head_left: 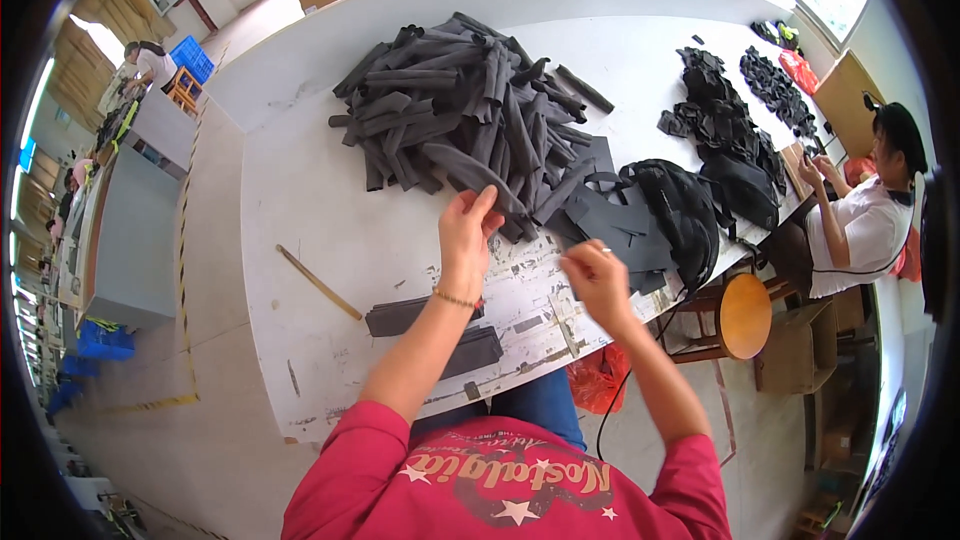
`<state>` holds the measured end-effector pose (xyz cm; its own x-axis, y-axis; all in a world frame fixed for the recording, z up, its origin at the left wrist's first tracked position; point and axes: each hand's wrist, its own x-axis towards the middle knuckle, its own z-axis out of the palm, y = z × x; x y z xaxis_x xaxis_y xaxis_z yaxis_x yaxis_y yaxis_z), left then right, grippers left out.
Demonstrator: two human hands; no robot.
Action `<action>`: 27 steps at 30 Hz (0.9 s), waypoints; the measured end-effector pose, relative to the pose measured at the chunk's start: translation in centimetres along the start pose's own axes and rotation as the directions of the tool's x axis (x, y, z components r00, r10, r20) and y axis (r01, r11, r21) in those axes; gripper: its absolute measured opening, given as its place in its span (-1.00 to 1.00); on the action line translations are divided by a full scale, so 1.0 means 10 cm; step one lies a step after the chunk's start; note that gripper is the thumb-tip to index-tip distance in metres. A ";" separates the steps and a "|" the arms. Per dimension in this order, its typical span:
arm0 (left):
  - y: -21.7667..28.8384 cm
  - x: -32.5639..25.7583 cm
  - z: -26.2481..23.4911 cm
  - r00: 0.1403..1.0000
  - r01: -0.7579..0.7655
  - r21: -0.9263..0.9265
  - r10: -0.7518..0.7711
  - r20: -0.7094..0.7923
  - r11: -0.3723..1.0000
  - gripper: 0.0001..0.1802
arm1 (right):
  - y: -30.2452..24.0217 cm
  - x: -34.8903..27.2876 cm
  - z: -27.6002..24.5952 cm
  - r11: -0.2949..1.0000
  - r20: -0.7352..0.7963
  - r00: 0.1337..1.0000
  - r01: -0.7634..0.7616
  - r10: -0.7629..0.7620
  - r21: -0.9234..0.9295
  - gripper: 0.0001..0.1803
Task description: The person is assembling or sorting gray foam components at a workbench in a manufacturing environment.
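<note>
My left hand, with a bracelet at its wrist, is closed on the near end of a dark grey curled fabric piece. That piece slants up to the left over the front of a big heap of similar rolled pieces. To the right, my right hand is closed in a loose pinch above the table's front part; what its fingers hold, if anything, I cannot make out. Just beyond it lie flat dark sheets. Below my left hand are two stacks of dark strips, partly covered by my forearm.
A wooden stick lies on the worn white table. A black backpack and piles of small black pieces are to the right. Beyond a round stool sits another person. A red bag hangs below the table's edge.
</note>
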<state>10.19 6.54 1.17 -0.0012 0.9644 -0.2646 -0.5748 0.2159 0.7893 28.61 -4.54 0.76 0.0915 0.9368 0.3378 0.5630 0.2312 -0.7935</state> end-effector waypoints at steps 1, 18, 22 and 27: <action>0.00 -0.11 -0.03 1.000 -0.024 -0.034 0.024 -0.009 0.999 -0.79 | -0.14 0.04 0.24 0.982 -0.049 0.999 0.010 -0.001 0.189 -0.80; 0.24 -0.82 -0.42 0.990 0.002 -0.146 0.019 0.138 0.989 -0.85 | -0.81 -0.08 0.82 0.921 -0.266 0.960 0.025 0.086 0.388 -0.83; 0.27 -0.85 -0.48 0.982 0.021 -0.190 0.016 0.191 0.982 -0.85 | -0.70 -0.09 0.85 0.917 -0.196 0.979 0.020 0.064 0.399 -0.79; 0.27 -0.81 -0.58 0.979 0.033 -0.203 0.009 0.204 0.979 -0.85 | -0.78 -0.17 0.84 0.936 -0.106 0.993 -0.008 0.048 0.351 -0.79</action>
<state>3.89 -1.55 2.24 0.1604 0.9773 -0.1386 -0.7284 0.2119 0.6516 17.14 -5.67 2.11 0.2048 0.9138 0.3507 0.2376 0.3012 -0.9235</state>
